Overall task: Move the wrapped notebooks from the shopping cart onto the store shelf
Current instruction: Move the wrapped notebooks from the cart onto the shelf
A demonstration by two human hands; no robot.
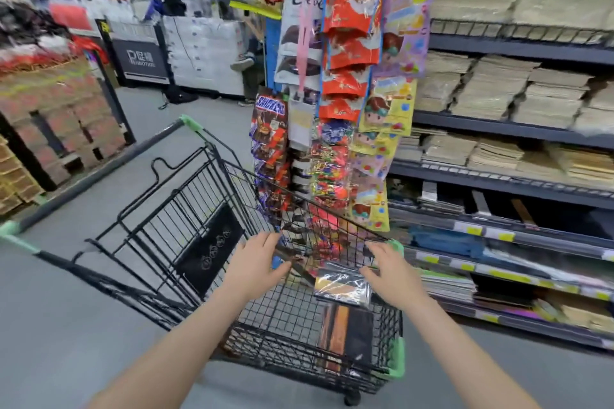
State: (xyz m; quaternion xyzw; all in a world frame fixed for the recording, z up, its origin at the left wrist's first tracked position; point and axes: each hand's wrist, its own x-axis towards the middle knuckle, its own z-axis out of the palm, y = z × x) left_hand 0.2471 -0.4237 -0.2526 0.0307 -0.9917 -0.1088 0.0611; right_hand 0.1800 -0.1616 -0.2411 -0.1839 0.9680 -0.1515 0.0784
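Both hands reach into the black wire cart [186,226], over its far end. Left hand [257,261] has fingers spread and straight, tips touching the left edge of a wrapped notebook [342,285] that sits tilted above the basket floor. Right hand [387,264] has fingers loosely spread and slightly bent, touching the notebook's right edge; whether either hand really grips it, cannot tell. More notebooks [345,339] stand on edge against the cart's right wall, below the first. Shelf [508,128] stands just right of the cart, stacked with tan packs. Hanging snack bags [352,53] sit between cart and shelf.
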